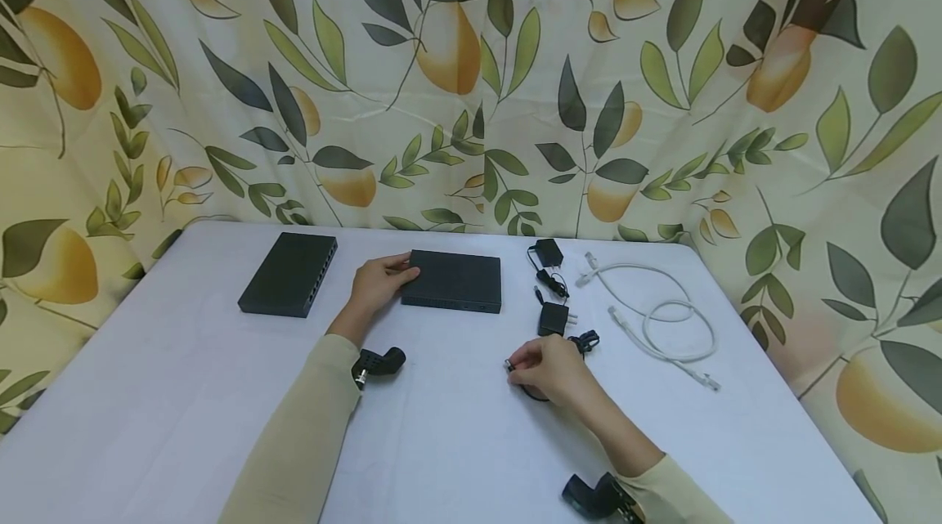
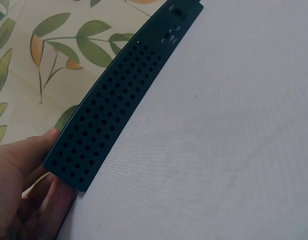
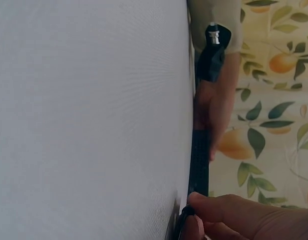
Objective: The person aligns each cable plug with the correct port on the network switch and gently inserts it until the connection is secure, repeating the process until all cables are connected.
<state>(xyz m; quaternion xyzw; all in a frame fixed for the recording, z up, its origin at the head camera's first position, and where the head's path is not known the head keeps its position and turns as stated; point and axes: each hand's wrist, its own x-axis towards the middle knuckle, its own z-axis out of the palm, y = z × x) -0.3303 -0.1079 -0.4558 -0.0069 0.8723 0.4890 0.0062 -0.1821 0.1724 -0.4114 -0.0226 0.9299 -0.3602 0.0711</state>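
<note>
In the left wrist view, small pale lettering stands on the perforated side of the black box (image 2: 111,106), just past the rows of holes. "OFF" and "ON" can be made out there, printed near each other and slanting along with the box. Other small marks beside these words, and a short label next to the dark socket (image 2: 179,13), are too blurred to read.

A table covered with plain white cloth (image 1: 441,434) carries, on its left side, a flat black rectangular box with a row of ports (image 1: 289,269). Near the middle rests a second flat black rectangular box (image 1: 452,279). To its right lie two small black block-shaped power adapters (image 1: 553,319) with black cords, then two pale, thin, looped network cables (image 1: 692,310).
</note>
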